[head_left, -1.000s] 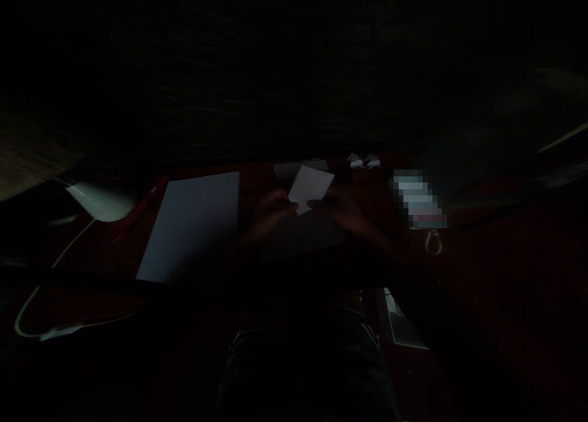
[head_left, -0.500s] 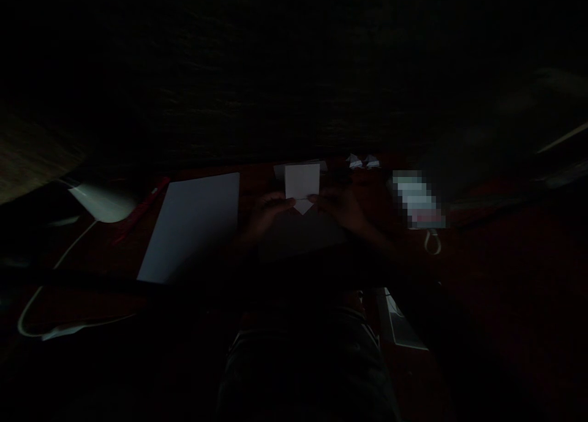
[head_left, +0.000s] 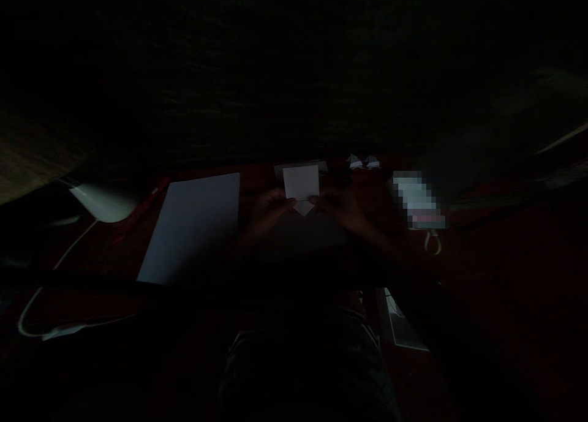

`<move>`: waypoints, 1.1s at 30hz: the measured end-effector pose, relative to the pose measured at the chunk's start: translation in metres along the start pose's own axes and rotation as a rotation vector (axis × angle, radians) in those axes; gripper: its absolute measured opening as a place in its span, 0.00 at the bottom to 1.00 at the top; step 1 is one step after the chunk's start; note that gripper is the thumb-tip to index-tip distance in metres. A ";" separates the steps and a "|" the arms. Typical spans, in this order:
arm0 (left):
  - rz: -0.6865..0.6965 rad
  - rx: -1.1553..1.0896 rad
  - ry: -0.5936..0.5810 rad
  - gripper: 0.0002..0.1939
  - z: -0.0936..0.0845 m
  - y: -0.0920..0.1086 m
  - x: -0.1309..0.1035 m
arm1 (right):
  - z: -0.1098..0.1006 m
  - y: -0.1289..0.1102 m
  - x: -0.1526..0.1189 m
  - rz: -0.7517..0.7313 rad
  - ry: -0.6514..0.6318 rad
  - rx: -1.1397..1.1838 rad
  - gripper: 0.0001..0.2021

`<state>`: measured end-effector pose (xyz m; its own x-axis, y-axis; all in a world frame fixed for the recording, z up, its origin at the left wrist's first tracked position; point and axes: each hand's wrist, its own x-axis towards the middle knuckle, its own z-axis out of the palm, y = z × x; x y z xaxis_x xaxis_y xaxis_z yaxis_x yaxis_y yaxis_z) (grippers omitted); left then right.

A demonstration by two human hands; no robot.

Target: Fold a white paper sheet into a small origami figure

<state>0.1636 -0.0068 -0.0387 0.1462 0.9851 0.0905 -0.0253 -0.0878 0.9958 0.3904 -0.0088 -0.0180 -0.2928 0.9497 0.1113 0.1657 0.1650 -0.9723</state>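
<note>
Folding judged under way, not finished: left hand [head_left: 269,209] and right hand [head_left: 340,209] each pinch the small white paper [head_left: 301,183] at 12 o'clock of the dark sheet [head_left: 301,238], a point showing at its bottom edge, further creases seemingly outstanding.

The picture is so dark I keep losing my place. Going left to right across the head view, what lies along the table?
White lamp → red pen → large white sheet → left hand → small folded paper → right hand → blurred white item.
</note>
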 end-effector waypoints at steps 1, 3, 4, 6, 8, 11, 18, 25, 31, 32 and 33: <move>0.001 0.000 0.001 0.21 0.000 0.000 0.000 | 0.000 0.000 0.000 -0.004 0.013 0.007 0.30; 0.002 0.010 -0.009 0.20 0.000 0.000 0.000 | 0.001 0.002 0.002 -0.024 0.059 0.041 0.30; 0.008 0.016 -0.013 0.19 0.000 0.000 0.000 | 0.001 0.004 0.003 -0.036 0.087 0.066 0.29; 0.032 0.019 -0.013 0.20 0.000 0.000 0.000 | 0.002 0.008 0.004 -0.056 0.131 0.114 0.30; 0.057 0.007 0.000 0.23 0.001 0.000 0.000 | 0.003 0.012 0.005 -0.063 0.151 0.145 0.31; 0.079 0.003 0.009 0.27 0.002 0.000 0.000 | 0.003 0.018 0.006 -0.072 0.174 0.160 0.31; 0.106 0.002 0.014 0.22 0.001 -0.003 0.001 | 0.003 0.022 0.007 -0.099 0.175 0.122 0.29; 0.172 -0.002 0.056 0.23 0.001 -0.003 0.003 | 0.005 0.025 0.007 -0.134 0.186 0.068 0.25; 0.217 0.024 0.108 0.23 -0.003 -0.002 0.003 | 0.002 0.025 0.007 -0.122 0.164 0.028 0.24; 0.211 0.022 0.103 0.21 -0.003 -0.002 0.003 | 0.001 0.026 0.007 -0.124 0.167 0.016 0.24; 0.200 0.017 0.095 0.19 -0.003 -0.002 0.003 | 0.000 0.026 0.008 -0.126 0.178 0.007 0.24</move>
<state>0.1609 -0.0035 -0.0406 0.0463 0.9571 0.2860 -0.0278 -0.2850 0.9581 0.3923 0.0027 -0.0428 -0.1396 0.9539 0.2657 0.1312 0.2838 -0.9499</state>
